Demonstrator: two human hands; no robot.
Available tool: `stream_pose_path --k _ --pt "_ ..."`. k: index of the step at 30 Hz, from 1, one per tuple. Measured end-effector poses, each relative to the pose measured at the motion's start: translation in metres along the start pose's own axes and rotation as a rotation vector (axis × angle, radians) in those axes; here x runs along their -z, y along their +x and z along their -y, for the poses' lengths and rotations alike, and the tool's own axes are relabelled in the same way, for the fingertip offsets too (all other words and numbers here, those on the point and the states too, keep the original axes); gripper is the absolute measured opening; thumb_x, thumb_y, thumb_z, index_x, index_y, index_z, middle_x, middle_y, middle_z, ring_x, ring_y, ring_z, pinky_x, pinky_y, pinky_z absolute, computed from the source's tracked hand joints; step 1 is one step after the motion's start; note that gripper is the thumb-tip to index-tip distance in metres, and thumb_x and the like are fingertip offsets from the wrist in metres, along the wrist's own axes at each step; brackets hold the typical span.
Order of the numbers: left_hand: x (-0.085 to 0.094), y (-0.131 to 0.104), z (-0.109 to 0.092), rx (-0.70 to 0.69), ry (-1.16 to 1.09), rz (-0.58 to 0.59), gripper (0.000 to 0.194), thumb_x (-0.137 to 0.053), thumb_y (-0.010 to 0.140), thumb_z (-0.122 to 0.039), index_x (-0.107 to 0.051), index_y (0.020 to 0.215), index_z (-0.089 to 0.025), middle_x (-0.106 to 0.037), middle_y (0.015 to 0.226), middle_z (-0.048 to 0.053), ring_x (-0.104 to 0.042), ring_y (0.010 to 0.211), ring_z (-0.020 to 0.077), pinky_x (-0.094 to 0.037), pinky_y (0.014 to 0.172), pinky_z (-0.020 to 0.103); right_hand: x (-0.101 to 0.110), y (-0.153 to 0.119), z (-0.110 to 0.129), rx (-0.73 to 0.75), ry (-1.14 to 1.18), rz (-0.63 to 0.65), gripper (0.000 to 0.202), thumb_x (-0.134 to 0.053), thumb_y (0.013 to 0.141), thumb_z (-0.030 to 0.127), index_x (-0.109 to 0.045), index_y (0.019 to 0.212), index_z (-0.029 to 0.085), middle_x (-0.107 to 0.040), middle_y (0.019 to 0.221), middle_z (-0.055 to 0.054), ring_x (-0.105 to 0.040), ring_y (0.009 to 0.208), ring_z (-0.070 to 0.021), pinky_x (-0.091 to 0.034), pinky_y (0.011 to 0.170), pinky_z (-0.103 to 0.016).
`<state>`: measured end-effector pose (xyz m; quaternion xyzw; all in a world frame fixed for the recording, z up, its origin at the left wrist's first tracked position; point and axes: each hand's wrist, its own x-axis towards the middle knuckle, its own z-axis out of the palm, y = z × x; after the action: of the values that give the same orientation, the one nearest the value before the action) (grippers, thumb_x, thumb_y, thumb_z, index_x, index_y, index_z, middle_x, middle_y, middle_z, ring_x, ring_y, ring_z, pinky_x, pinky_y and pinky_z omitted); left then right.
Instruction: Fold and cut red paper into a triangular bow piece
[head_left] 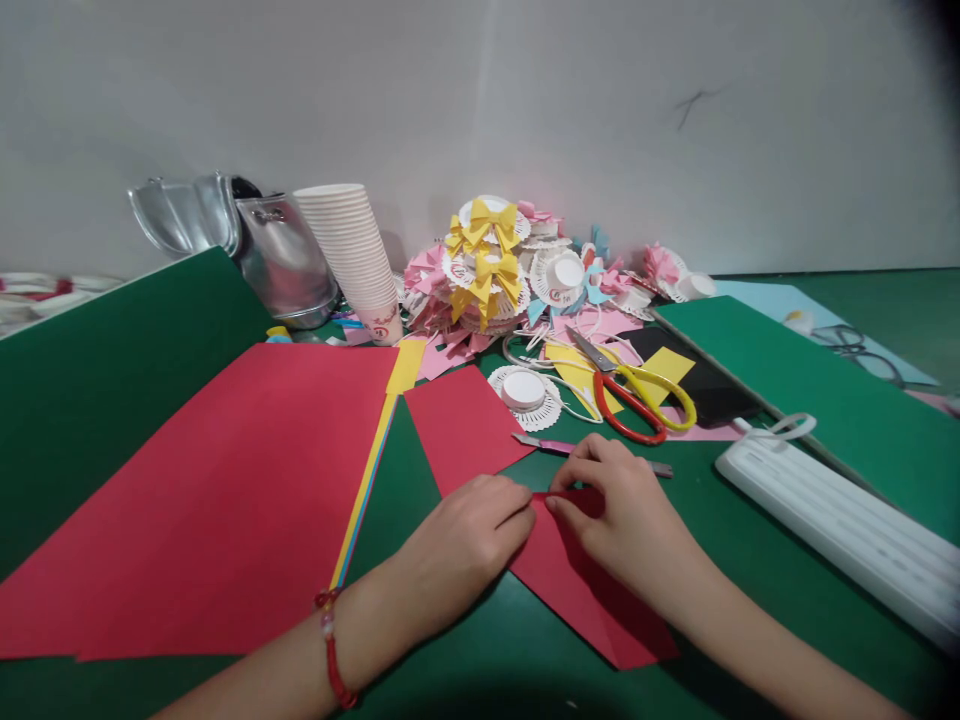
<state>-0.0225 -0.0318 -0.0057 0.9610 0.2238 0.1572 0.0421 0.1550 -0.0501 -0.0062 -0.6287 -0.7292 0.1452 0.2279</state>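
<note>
A piece of red paper lies on the green table with its far edge lifted in a fold. My left hand, with a red bracelet on the wrist, pinches that far edge from the left. Close beside it, my right hand pinches the same edge between thumb and fingers. A second red paper rectangle lies flat just beyond my left hand. Behind my right hand rests a pink craft knife, partly hidden by the fingers.
Large red sheets lie at left beside a raised green board. Scissors and a cut paper cup lie beyond my hands. Farther back stand stacked paper cups and yellow paper bows. A white power strip is at right.
</note>
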Motion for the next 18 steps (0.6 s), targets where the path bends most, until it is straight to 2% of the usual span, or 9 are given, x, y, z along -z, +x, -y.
stream_pose_path --k 2,4,7,9,12,15,18 --pt "0.0 -0.001 -0.001 0.009 0.008 -0.009 0.029 -0.03 0.093 -0.016 -0.058 0.09 -0.011 -0.059 0.08 0.008 -0.053 0.074 0.0178 -0.046 0.065 0.03 0.0 -0.002 0.003 0.068 -0.065 -0.058 0.007 -0.059 0.072 0.014 -0.064 0.074 0.018 -0.057 0.084 -0.008 -0.052 0.077 -0.0236 -0.043 0.065 -0.04" --pt "0.0 -0.002 -0.001 0.015 0.005 -0.014 0.026 -0.031 0.093 -0.016 -0.057 0.094 -0.013 -0.06 0.082 0.008 -0.055 0.075 0.0177 -0.046 0.066 0.03 -0.001 -0.006 0.006 0.202 -0.117 -0.117 0.016 -0.052 0.073 0.007 -0.064 0.078 0.016 -0.059 0.089 -0.01 -0.054 0.08 -0.0246 -0.044 0.065 -0.04" --pt "-0.001 -0.003 -0.001 0.021 -0.016 -0.011 0.024 -0.032 0.093 -0.017 -0.056 0.096 -0.014 -0.061 0.084 0.007 -0.056 0.077 0.0174 -0.047 0.066 0.029 -0.007 -0.015 0.008 0.395 -0.139 -0.092 0.027 -0.042 0.074 -0.001 -0.065 0.072 0.013 -0.064 0.082 -0.01 -0.057 0.074 -0.0211 -0.048 0.061 -0.034" --pt "-0.001 -0.004 -0.001 0.026 -0.019 -0.013 0.024 -0.032 0.093 -0.018 -0.056 0.097 -0.014 -0.062 0.085 0.007 -0.056 0.078 0.0178 -0.048 0.067 0.03 -0.01 -0.023 0.006 0.447 -0.177 -0.072 0.031 -0.037 0.078 0.0 -0.066 0.08 0.011 -0.067 0.082 -0.011 -0.06 0.072 -0.0192 -0.052 0.061 -0.032" --pt "-0.003 -0.004 -0.002 0.031 -0.01 -0.02 0.024 -0.032 0.093 -0.017 -0.056 0.095 -0.014 -0.062 0.084 0.008 -0.056 0.079 0.0182 -0.048 0.067 0.031 -0.01 -0.035 0.001 0.578 -0.293 -0.131 0.036 -0.032 0.083 0.004 -0.065 0.099 0.009 -0.069 0.098 -0.013 -0.064 0.087 -0.0212 -0.055 0.071 -0.032" --pt "-0.003 -0.004 -0.003 0.028 0.014 -0.024 0.025 -0.031 0.093 -0.016 -0.056 0.091 -0.013 -0.062 0.083 0.008 -0.056 0.078 0.0185 -0.048 0.066 0.031 -0.004 -0.044 -0.004 0.701 -0.332 -0.112 0.036 -0.033 0.085 0.009 -0.064 0.105 0.014 -0.067 0.107 -0.009 -0.063 0.096 -0.0221 -0.056 0.074 -0.032" --pt "-0.002 -0.003 -0.004 0.028 0.041 -0.028 0.027 -0.03 0.093 -0.015 -0.057 0.088 -0.014 -0.062 0.083 0.009 -0.057 0.077 0.0186 -0.048 0.066 0.031 -0.002 -0.051 -0.008 0.749 -0.322 -0.079 0.035 -0.035 0.086 0.011 -0.064 0.106 0.016 -0.066 0.108 -0.007 -0.064 0.096 -0.0201 -0.056 0.075 -0.029"
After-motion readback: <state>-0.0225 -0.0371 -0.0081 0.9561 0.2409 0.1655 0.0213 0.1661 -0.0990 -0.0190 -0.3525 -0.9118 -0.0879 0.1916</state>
